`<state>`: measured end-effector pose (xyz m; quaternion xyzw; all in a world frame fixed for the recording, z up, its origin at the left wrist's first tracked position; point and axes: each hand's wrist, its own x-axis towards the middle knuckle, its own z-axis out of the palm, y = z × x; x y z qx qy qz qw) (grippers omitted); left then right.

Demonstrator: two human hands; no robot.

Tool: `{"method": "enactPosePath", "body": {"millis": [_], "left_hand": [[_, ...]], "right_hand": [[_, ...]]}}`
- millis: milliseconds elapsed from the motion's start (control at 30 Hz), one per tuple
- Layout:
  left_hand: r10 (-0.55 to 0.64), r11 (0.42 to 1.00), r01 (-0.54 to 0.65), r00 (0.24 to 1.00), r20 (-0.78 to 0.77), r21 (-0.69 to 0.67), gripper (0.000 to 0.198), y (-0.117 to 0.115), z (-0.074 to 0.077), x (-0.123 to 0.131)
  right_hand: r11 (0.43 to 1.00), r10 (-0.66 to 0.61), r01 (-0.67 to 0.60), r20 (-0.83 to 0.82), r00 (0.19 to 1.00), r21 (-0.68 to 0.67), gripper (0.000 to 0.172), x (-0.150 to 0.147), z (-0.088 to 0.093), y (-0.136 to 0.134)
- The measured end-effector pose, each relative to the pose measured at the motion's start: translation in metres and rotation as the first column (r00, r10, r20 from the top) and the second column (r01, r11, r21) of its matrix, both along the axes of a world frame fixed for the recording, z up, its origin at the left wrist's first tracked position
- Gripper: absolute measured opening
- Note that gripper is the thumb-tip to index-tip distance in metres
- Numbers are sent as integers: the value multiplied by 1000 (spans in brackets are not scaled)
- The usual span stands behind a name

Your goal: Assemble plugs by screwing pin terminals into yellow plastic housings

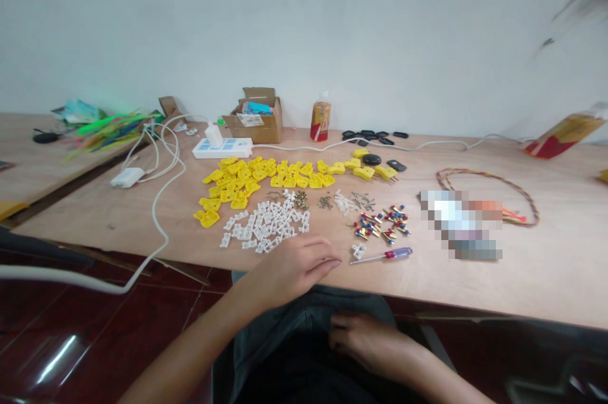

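My left hand (292,265) rests on the near edge of the wooden table (546,271), fingers drawn together and pointing right, just below a pile of small white plastic pieces (266,223). Nothing shows in it. My right hand (365,335) lies on my lap below the table edge, fingers curled against dark trousers. A screwdriver with a clear purple handle (382,256) lies to the right of my left hand. Yellow plug shells (266,179) spread behind the white pieces. Small brass screws (325,202) and red-and-blue tipped pins (380,224) lie nearby.
A white power strip (222,147) with cables sits at the back left beside a cardboard box (259,118). A bottle (320,118), black plug parts (375,136), a coil of twisted wire (494,192) and a red carton (563,135) stand further right. A second table carries colourful items (111,127) at left.
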<state>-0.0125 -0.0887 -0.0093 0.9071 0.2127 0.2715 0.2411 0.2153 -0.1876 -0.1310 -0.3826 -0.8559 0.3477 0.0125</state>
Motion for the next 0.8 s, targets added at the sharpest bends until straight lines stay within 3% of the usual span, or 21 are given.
{"method": "enactPosePath", "body": {"millis": [100,200,267,367,433,500,600,667,700,733,800], "left_hand": [[-4,1000,4,1000,-2,4,20,0,-4,0],[34,999,-34,999,20,-10,19,3,-7,-1],[60,998,-59,998,35,-28,17,3,-8,1],[52,994,-45,996,69,-96,17,-1,-9,4],[14,975,12,993,113,-224,15,-7,-10,6],[-8,892,101,978,208,-441,10,-13,-12,8],[98,607,220,933,347,-764,19,-19,-16,12],[175,467,253,913,368,-848,25,-20,-19,15],[190,448,249,912,364,-859,25,-20,-20,17],[194,469,230,915,354,-853,23,-19,-21,17],[191,594,135,934,302,-793,15,-18,-22,18]], "right_hand": [[999,-33,33,0,999,37,27,0,19,-3],[992,-110,120,-209,972,35,19,8,48,-7],[974,-187,221,-399,898,40,5,13,67,-6],[922,-258,378,-597,759,82,17,18,86,4],[887,-243,444,-693,678,124,20,18,96,14],[858,-202,487,-762,615,165,22,15,102,22],[823,-160,529,-810,564,206,23,8,109,28],[808,-138,540,-815,563,235,23,4,110,29],[806,-125,535,-811,571,253,23,3,110,29],[808,-115,525,-801,587,268,20,3,109,29],[814,-119,500,-757,643,296,10,5,107,31]]}}
